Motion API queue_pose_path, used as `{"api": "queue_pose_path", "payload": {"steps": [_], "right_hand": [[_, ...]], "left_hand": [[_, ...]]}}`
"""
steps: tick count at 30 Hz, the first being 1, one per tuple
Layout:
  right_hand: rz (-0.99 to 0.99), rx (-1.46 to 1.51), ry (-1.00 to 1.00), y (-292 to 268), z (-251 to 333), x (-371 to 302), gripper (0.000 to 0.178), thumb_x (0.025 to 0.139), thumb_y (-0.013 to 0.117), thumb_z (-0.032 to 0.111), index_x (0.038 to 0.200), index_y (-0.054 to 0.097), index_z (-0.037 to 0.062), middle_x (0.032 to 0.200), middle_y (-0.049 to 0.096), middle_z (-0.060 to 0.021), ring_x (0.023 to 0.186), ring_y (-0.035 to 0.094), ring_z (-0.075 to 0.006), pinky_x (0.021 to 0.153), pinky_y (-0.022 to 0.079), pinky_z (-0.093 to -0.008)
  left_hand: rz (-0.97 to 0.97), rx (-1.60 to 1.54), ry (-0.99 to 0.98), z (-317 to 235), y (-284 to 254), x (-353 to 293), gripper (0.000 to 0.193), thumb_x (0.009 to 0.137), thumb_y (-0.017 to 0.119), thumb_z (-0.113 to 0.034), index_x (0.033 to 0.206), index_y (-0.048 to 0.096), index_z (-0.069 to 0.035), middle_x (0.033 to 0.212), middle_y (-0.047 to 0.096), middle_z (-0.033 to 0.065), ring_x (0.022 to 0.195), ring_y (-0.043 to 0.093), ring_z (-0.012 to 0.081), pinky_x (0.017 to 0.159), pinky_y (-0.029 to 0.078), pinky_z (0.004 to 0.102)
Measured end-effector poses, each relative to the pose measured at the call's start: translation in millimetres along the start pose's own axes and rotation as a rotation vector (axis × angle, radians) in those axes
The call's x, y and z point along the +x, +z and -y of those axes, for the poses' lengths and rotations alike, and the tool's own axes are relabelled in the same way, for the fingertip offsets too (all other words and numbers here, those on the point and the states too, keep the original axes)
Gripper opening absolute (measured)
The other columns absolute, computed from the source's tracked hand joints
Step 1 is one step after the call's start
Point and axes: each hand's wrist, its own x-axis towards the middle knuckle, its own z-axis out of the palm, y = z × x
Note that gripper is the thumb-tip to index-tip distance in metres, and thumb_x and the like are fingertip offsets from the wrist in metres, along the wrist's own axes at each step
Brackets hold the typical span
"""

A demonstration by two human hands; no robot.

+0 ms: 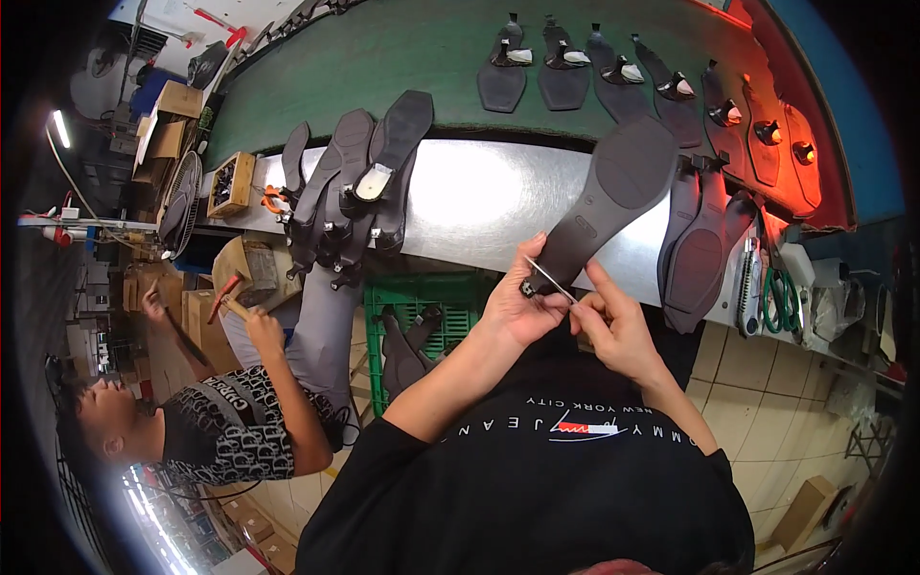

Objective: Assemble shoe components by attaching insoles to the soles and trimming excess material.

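Note:
My left hand [520, 309] is closed round the narrow heel end of a dark brown shoe sole [628, 177]. The broad toe part points up and away over the metal ledge, with its ribbed underside showing. Between the fingers of my right hand [618, 331] is a thin silvery metal tool [548, 275]. Its shaft crosses the sole's heel end, close to my left fingers; its exact kind cannot be made out. A small dark fitting [527, 287] shows at the heel end beside my left palm.
Soles lie in piles on the metal ledge [460, 192], left and right. Sandals [503, 72] line the green belt [383, 48] toward a red-glowing opening. Green-handled scissors [781, 302] and a cutter knife [749, 287] sit right. A co-worker holds a hammer [227, 295]; a green crate [422, 297] stands below.

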Motion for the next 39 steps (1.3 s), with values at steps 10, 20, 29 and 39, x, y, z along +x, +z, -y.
{"api": "queue_pose_path", "payload": {"steps": [10,20,29,39], "right_hand": [[-0.062,0.242,0.094,-11,6,6,0.033,0.093,0.051,0.006,0.125,0.052,-0.0022,0.066,0.054,-0.0023,0.051,0.047,-0.0084,0.045,0.036,-0.0206],[0.138,0.24,0.293,1,21,-3,0.058,0.094,0.05,0.009,0.143,0.02,0.0017,0.065,0.054,-0.0032,0.049,0.046,-0.0063,0.046,0.035,-0.0181],[0.111,0.752,0.344,-9,26,6,0.04,0.096,0.048,0.017,0.132,0.043,0.0024,0.063,0.051,-0.0028,0.045,0.044,-0.007,0.037,0.031,-0.019],[-0.171,-0.566,-0.507,4,21,4,0.013,0.082,0.058,-0.005,0.094,0.063,-0.0026,0.072,0.062,-0.0115,0.061,0.062,-0.0231,0.055,0.048,-0.0308]], "left_hand": [[0.053,0.087,0.106,9,-2,-6,0.021,0.085,0.065,-0.035,0.086,0.059,-0.015,0.074,0.06,-0.0043,0.053,0.047,0.0069,0.037,0.027,0.0204],[-0.15,0.52,0.745,9,8,1,0.061,0.094,0.046,-0.053,0.071,0.063,0.0,0.065,0.063,0.0062,0.056,0.056,0.0081,0.053,0.044,0.0215],[-0.016,0.637,0.899,1,9,-3,0.065,0.094,0.043,-0.056,0.063,0.061,-0.002,0.061,0.062,0.0062,0.054,0.054,0.0085,0.054,0.043,0.0213],[-0.025,0.758,0.806,-4,31,-25,0.095,0.083,0.009,-0.078,0.062,0.058,0.0,0.061,0.062,0.0107,0.054,0.056,0.0142,0.056,0.046,0.0233]]}}
